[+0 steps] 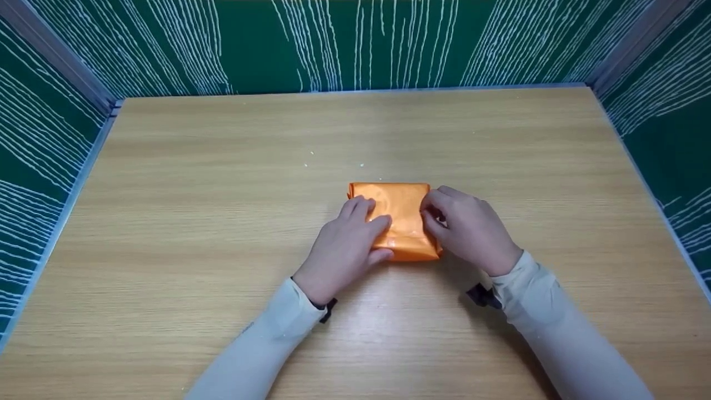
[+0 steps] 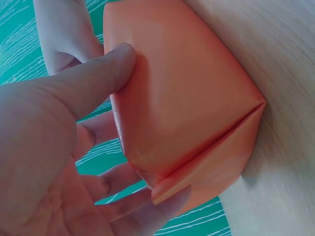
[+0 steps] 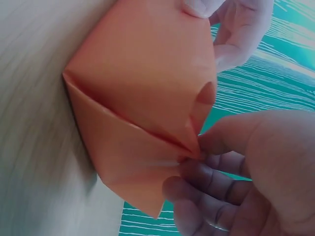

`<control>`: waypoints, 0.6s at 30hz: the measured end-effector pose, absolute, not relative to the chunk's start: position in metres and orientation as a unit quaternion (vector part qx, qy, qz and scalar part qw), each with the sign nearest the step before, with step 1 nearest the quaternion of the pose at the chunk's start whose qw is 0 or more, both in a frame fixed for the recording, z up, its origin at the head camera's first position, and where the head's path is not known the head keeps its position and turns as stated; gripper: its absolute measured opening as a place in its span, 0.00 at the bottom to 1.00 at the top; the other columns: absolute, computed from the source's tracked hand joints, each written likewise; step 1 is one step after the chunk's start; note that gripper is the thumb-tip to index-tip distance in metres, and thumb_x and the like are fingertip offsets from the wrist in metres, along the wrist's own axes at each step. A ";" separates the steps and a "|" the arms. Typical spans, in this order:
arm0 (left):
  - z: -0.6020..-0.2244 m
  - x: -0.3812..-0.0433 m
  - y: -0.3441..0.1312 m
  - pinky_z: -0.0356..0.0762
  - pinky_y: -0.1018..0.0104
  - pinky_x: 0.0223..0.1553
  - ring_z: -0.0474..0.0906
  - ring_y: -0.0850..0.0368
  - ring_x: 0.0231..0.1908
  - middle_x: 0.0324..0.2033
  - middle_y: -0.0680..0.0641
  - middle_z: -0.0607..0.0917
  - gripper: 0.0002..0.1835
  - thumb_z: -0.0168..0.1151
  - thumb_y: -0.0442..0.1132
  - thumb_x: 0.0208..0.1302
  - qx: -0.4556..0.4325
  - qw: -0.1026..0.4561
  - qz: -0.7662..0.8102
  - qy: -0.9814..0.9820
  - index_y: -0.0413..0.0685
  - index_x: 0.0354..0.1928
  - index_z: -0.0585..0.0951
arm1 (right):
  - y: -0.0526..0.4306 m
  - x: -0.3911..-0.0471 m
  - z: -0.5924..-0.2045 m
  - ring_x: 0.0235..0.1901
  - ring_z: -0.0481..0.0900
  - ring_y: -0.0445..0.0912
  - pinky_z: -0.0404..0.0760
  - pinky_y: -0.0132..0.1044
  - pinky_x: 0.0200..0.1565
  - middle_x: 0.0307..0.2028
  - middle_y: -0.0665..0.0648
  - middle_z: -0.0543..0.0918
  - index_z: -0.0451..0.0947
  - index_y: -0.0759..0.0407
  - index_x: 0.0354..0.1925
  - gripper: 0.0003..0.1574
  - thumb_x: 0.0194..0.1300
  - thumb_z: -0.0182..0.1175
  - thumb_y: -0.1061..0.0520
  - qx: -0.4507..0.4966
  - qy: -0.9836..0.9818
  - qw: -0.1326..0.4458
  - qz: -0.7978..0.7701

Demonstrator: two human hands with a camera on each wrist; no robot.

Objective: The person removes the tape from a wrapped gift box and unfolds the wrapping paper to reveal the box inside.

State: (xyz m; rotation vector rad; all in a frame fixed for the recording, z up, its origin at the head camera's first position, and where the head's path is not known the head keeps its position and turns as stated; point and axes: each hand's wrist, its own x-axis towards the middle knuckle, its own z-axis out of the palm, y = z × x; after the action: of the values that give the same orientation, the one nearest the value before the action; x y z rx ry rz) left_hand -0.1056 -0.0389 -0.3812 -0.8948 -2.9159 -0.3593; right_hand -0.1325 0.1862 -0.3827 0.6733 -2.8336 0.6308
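Note:
A squarish package wrapped in shiny orange paper [image 1: 397,211] sits on the table in front of me. My left hand [image 1: 345,244] holds its left side. The thumb [image 2: 106,71] presses the near face, while the fingers reach round the top and the left end. At the right end, my right hand [image 1: 469,225] pinches the edge of a folded flap between thumb and fingertips. A creased triangular fold [image 3: 130,152] shows there in the right wrist view. A similar fold [image 2: 216,157] lies at the left end. What is inside the wrapping is hidden.
The wood-grain table [image 1: 222,150] has blue tape along its edges. Green panels [image 1: 250,50] with white streaks stand at the back and both sides. A few tiny white specks [image 1: 361,165] lie beyond the package. Dark straps [image 1: 483,296] show at both wrists.

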 end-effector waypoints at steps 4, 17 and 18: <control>-0.382 -0.105 -0.039 0.81 0.58 0.34 0.64 0.48 0.59 0.57 0.43 0.72 0.25 0.62 0.59 0.58 -0.293 0.048 -0.114 -0.948 0.56 0.52 0.77 | 0.186 -0.132 -0.382 0.23 0.70 0.42 0.70 0.35 0.25 0.25 0.49 0.74 0.79 0.54 0.33 0.03 0.61 0.58 0.61 0.232 -0.943 0.089 0.223; -0.383 -0.105 -0.038 0.81 0.59 0.35 0.63 0.47 0.61 0.58 0.43 0.72 0.25 0.62 0.60 0.58 -0.290 0.045 -0.103 -0.950 0.56 0.53 0.76 | 0.187 -0.132 -0.380 0.29 0.76 0.41 0.78 0.36 0.31 0.30 0.48 0.78 0.79 0.53 0.35 0.03 0.61 0.60 0.60 0.219 -0.944 0.058 0.241; -0.383 -0.105 -0.038 0.81 0.58 0.35 0.63 0.47 0.61 0.58 0.43 0.72 0.25 0.62 0.60 0.58 -0.290 0.044 -0.104 -0.950 0.56 0.53 0.76 | 0.187 -0.132 -0.379 0.29 0.76 0.41 0.78 0.36 0.31 0.30 0.48 0.78 0.79 0.53 0.36 0.04 0.61 0.61 0.60 0.220 -0.943 0.056 0.242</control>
State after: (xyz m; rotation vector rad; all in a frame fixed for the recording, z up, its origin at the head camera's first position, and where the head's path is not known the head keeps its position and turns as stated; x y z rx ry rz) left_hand -0.1047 -0.0384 -0.3827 -0.8852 -2.9042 -0.3182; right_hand -0.1321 0.1871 -0.3794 0.6661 -2.8628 0.7347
